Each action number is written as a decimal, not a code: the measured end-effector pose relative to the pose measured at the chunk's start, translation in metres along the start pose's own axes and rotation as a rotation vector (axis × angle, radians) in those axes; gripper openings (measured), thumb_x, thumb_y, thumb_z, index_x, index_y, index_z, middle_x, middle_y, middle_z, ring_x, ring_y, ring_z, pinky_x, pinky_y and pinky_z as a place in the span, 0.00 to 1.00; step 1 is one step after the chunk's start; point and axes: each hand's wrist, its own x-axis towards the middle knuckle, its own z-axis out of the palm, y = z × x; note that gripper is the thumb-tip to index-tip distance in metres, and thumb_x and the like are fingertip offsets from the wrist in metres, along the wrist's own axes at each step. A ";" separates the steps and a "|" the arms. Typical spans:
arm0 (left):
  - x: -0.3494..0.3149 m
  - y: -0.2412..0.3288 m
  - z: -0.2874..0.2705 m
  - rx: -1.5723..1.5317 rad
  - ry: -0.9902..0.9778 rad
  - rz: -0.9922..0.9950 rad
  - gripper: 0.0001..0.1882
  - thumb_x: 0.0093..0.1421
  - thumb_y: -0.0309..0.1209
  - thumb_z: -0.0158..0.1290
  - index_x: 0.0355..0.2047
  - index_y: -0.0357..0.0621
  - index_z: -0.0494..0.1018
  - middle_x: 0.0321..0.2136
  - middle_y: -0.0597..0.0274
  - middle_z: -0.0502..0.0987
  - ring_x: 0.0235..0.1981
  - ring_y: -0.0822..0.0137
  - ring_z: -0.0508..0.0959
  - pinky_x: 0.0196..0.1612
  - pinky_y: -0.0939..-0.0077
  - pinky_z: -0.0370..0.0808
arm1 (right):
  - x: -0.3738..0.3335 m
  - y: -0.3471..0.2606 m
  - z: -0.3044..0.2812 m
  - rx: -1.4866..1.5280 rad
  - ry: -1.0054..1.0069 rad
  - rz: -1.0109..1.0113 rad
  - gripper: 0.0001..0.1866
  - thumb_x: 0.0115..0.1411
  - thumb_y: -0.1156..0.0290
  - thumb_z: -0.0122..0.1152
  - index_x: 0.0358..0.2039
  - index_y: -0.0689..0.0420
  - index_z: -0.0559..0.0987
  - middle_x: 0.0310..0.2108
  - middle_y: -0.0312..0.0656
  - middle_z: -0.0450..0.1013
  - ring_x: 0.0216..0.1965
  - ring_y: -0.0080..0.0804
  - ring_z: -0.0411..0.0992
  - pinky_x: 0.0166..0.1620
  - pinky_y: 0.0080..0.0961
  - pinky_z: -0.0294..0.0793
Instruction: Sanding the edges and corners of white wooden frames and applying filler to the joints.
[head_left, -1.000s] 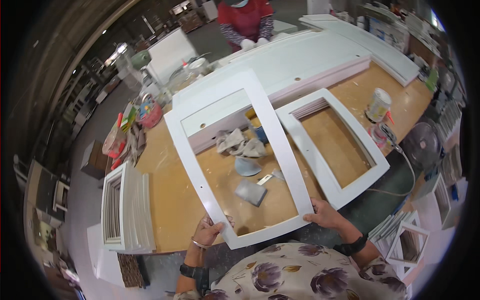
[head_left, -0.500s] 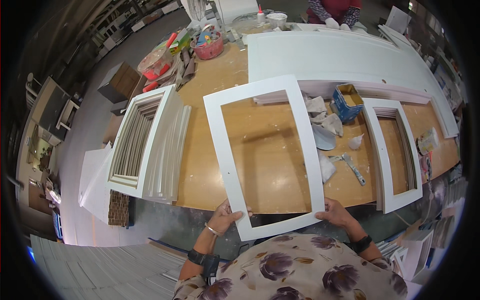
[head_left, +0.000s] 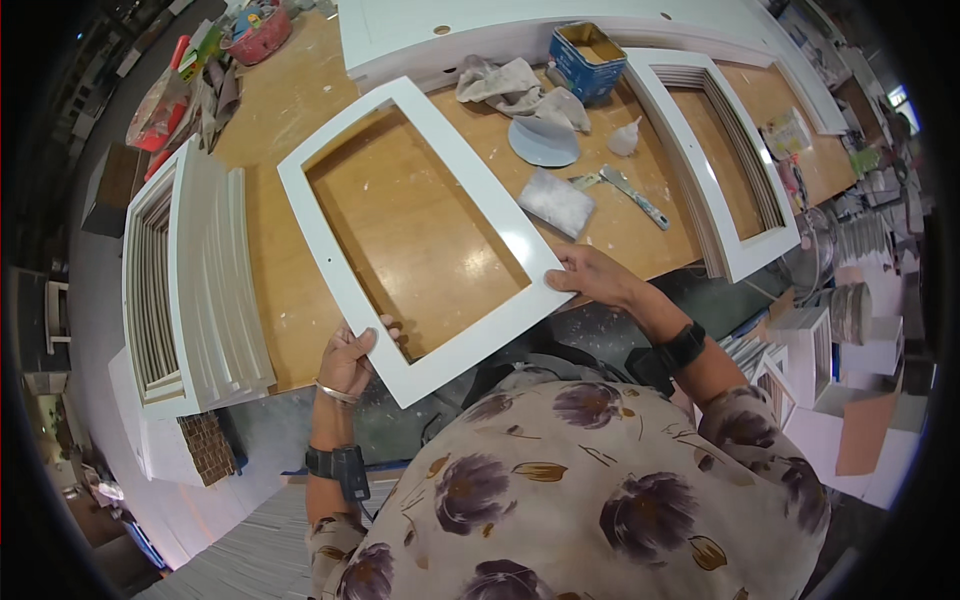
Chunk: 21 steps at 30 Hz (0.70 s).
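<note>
Between my two hands is a white rectangular frame (head_left: 490,220) with an open middle, tilted over the wooden table. My left hand (head_left: 350,358) grips its near left corner, thumb on top and fingers underneath. At the near right corner my right hand (head_left: 590,275) pinches the same frame. To the left stands a stack of similar white frames (head_left: 222,290). On the right another stack of frames (head_left: 715,170) rests at the table's edge. A putty knife (head_left: 635,195) and a white plastic-wrapped block (head_left: 556,200) lie just beyond my right hand.
The wooden table (head_left: 290,110) also carries a blue tin (head_left: 588,62), crumpled rags (head_left: 520,92), a light-blue curved piece (head_left: 543,142) and a small white bag (head_left: 624,137). Long white panels (head_left: 560,20) lie across the back. A red tub (head_left: 256,36) stands at the far left.
The frame has turned clockwise in my hands, its far end leaning left. My right hand has risen and moved farther from me. The view has shifted right.
</note>
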 end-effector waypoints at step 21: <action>-0.012 -0.014 -0.004 -0.057 0.532 0.351 0.17 0.69 0.38 0.47 0.48 0.36 0.71 0.39 0.57 0.79 0.44 0.62 0.79 0.46 0.67 0.80 | 0.032 0.017 -0.047 0.144 -0.147 0.050 0.21 0.64 0.67 0.54 0.54 0.65 0.71 0.36 0.35 0.74 0.33 0.19 0.73 0.34 0.16 0.74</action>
